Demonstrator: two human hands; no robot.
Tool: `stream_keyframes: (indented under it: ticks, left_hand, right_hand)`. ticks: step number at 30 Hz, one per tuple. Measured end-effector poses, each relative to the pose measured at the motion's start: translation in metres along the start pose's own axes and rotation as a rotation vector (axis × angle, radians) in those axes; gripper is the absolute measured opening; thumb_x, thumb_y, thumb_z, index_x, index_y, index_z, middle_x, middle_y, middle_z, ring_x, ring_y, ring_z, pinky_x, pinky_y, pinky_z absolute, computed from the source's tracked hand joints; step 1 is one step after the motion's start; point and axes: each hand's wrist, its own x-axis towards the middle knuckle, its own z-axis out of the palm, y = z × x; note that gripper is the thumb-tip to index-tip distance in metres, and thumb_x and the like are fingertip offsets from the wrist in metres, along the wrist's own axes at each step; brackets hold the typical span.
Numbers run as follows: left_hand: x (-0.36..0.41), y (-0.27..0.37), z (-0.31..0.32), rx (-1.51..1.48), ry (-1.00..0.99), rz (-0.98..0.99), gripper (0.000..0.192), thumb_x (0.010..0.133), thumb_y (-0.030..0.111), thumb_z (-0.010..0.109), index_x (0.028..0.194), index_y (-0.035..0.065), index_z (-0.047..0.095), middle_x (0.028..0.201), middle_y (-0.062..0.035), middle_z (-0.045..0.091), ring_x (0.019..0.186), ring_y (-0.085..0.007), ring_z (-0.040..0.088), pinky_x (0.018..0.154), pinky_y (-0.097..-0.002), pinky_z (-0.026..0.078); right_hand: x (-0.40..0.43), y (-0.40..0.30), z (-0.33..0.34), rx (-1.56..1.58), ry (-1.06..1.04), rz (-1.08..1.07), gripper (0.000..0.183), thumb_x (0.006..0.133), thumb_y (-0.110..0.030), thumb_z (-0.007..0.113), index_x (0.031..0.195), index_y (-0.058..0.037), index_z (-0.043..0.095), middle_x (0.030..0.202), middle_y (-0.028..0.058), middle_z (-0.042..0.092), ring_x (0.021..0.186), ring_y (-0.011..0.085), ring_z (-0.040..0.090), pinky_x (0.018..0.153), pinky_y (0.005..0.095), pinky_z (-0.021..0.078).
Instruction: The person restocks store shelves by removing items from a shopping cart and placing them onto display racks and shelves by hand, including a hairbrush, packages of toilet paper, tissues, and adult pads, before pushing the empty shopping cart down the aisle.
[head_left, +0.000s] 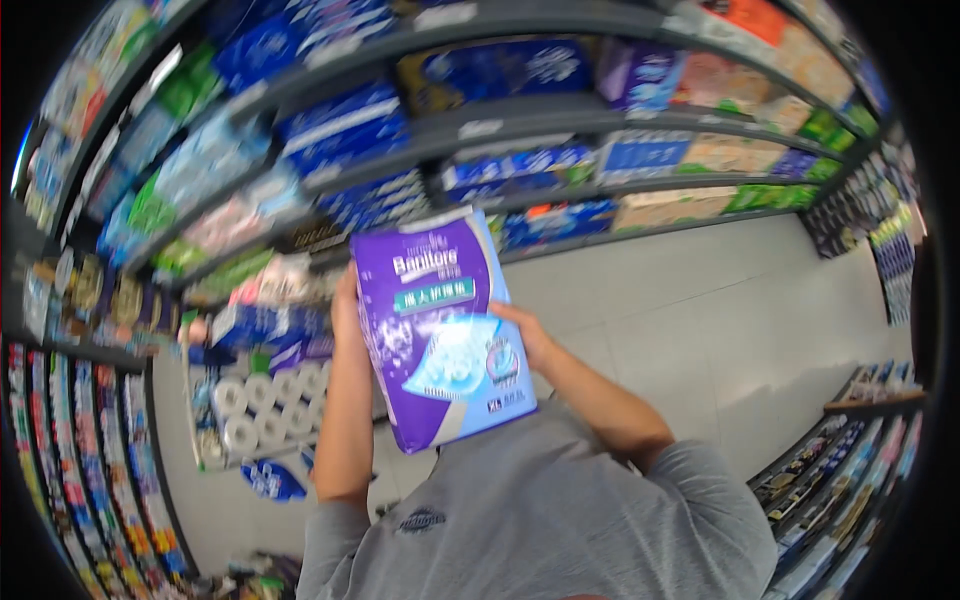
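A purple and light-blue plastic pack of Banitore pads (442, 337) is held up in front of my chest, its printed front facing me and tilted slightly. My left hand (346, 304) grips its left side, with most of the fingers hidden behind the pack. On the opposite side, my right hand (527, 328) presses against the right edge, fingertips reaching onto the front. The pack's back and whatever supports it underneath are hidden.
Shelves (525, 120) of blue, green and pink tissue packs curve across the far side. At left, a pack of toilet rolls (262, 409) sits among other packs. A blue pack (271, 480) lies low nearby. Pale tiled floor (660, 300) extends right; product racks (825, 480) stand at lower right.
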Motion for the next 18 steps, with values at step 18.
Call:
stream_keyframes:
  ticks: [18]
  left_hand:
    - [0.026, -0.179, 0.328, 0.655, -0.727, -0.369, 0.080, 0.074, 0.034, 0.074, 0.132, -0.0029, 0.034, 0.119, -0.0156, 0.053, 0.105, -0.0197, 0.054, 0.092, -0.0304, 0.042]
  right_hand:
    - [-0.189, -0.190, -0.202, 0.201, 0.394, -0.627, 0.053, 0.083, -0.034, 0.062, 0.121, 0.0001, 0.048, 0.109, 0.0147, 0.060, 0.096, 0.0244, 0.060, 0.084, 0.0383, 0.0489]
